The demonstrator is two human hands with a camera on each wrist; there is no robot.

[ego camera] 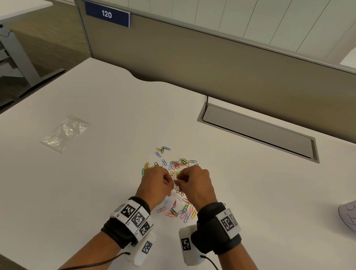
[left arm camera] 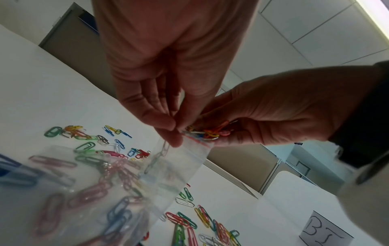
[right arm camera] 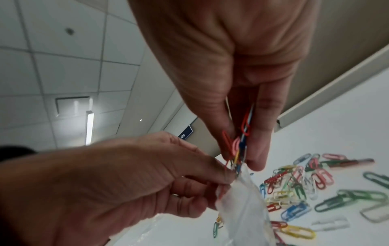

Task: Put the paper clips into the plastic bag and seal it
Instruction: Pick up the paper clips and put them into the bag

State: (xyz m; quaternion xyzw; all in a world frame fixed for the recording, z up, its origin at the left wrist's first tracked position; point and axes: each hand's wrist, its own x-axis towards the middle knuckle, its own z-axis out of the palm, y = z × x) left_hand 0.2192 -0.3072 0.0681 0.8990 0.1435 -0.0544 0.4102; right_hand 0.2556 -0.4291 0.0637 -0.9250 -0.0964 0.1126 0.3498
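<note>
Nearest the counter's (ego camera: 252, 210) front edge, the plastic bag (left arm camera: 118, 196) hangs mouth-up, already holding a share of clips. At its red-lined top edge the left hand (ego camera: 156, 182) pinches one lip between thumb and fingertips, its grip clamped on the film. Directly above that mouth, and touching it, the right hand (ego camera: 195, 184) holds a bunch of paper clips (right arm camera: 242, 139), fingers and thumb closed around them, their long axes pointing down into the opening. The coming move, by judgement, turns on this alignment: bunch over mouth, so release drops it straight in. Beyond the hands, loose paper clips (ego camera: 176, 163) lie scattered toward the counter's middle. Farther off toward the left edge lies a second clear bag (ego camera: 66, 132).
</note>
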